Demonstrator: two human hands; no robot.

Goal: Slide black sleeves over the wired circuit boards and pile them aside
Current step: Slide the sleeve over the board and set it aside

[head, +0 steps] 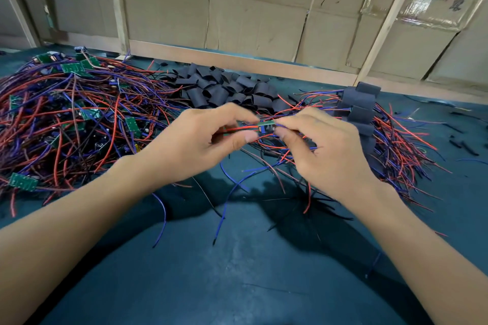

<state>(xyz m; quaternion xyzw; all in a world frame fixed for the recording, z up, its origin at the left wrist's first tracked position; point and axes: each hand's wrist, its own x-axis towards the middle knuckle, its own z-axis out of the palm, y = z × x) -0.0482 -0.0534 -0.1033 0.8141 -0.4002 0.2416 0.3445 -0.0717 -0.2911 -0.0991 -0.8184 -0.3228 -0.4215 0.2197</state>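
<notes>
Head view: your left hand (200, 140) pinches the red wires beside a small green circuit board (265, 125), and your right hand (324, 145) pinches its other end, above the teal mat (237, 272). Loose black sleeves (224, 87) lie behind; sleeved boards (359, 108) are piled right, bare wired boards (66, 113) left.

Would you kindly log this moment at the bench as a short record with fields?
left hand: pinches the red wires of the held board
right hand: pinches the small circuit board at its other end
sleeve on held board: none visible
loose black sleeves: heap at back centre
unsleeved boards: tangled pile, left
sleeved boards: pile, right
surface: dark green mat
</notes>
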